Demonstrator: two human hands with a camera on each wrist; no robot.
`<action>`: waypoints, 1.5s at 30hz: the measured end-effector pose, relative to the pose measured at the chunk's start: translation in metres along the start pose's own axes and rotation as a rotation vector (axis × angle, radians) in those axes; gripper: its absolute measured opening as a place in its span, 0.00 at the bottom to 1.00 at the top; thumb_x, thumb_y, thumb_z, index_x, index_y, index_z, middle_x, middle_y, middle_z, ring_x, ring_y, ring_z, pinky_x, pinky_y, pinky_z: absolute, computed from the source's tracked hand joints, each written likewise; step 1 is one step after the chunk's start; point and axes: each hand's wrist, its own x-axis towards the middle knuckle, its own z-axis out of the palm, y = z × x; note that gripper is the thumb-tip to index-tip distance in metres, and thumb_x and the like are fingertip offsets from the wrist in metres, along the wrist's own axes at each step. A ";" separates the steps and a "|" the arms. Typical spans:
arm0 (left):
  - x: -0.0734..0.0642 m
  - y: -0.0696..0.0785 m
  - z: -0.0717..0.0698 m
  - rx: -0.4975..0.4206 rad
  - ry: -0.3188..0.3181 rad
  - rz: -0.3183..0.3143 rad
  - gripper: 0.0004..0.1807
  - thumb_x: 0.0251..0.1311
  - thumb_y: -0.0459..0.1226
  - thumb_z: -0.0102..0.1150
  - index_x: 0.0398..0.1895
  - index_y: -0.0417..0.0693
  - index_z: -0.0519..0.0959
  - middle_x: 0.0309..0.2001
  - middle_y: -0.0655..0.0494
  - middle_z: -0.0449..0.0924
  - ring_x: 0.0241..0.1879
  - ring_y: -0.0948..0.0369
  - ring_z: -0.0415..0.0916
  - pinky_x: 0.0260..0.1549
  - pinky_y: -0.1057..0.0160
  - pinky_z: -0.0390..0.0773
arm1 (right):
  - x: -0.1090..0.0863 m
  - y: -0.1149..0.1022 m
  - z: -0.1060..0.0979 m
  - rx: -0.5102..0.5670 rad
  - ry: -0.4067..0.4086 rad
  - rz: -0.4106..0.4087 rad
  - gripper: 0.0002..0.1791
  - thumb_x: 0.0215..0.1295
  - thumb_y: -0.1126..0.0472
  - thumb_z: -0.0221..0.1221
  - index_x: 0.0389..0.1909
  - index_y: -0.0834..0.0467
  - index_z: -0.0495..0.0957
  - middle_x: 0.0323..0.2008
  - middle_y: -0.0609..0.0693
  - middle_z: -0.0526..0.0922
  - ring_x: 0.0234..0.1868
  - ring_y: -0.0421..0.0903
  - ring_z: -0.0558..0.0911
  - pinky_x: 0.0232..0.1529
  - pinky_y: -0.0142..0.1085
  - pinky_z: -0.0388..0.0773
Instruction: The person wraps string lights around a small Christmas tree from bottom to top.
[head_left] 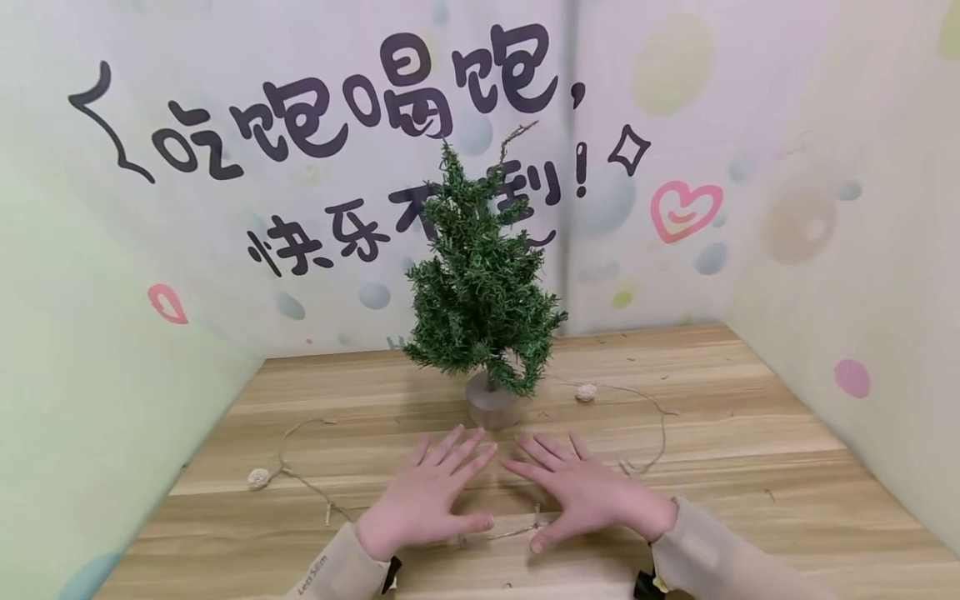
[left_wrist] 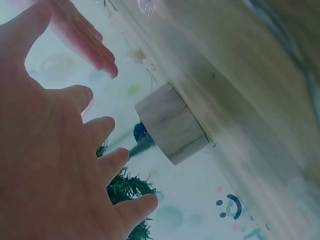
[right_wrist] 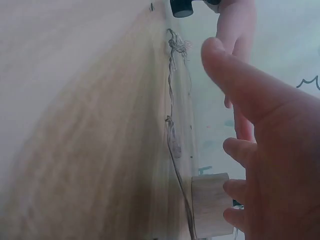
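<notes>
A small green artificial Christmas tree (head_left: 480, 283) stands upright on a round wooden base (head_left: 491, 408). Just in front of that base, my left hand (head_left: 427, 504) and right hand (head_left: 588, 493) are held side by side, palms down and fingers spread, with nothing in either. A thin wire string (head_left: 663, 433) lies in loose curves on the table around the tree and passes beneath my hands, which hide part of it. Small pale woven balls hang on it, one (head_left: 258, 478) at left and another (head_left: 587, 392) at right. In the right wrist view the wire (right_wrist: 171, 95) shows knots and clear bulb-like pieces.
The wood-grain table (head_left: 750, 467) is bounded by a printed backdrop (head_left: 337, 192) with dark lettering behind and pale walls at both sides. Tiny green bits lie scattered on its surface. A bare twig tip (head_left: 517, 137) sticks up from the tree's top right.
</notes>
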 end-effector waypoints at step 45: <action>0.004 0.018 -0.011 0.047 0.212 0.158 0.37 0.58 0.58 0.59 0.68 0.52 0.69 0.67 0.56 0.68 0.66 0.55 0.64 0.62 0.46 0.64 | 0.003 0.002 -0.014 0.251 0.150 -0.107 0.08 0.63 0.63 0.60 0.28 0.47 0.74 0.22 0.31 0.72 0.22 0.28 0.70 0.26 0.25 0.74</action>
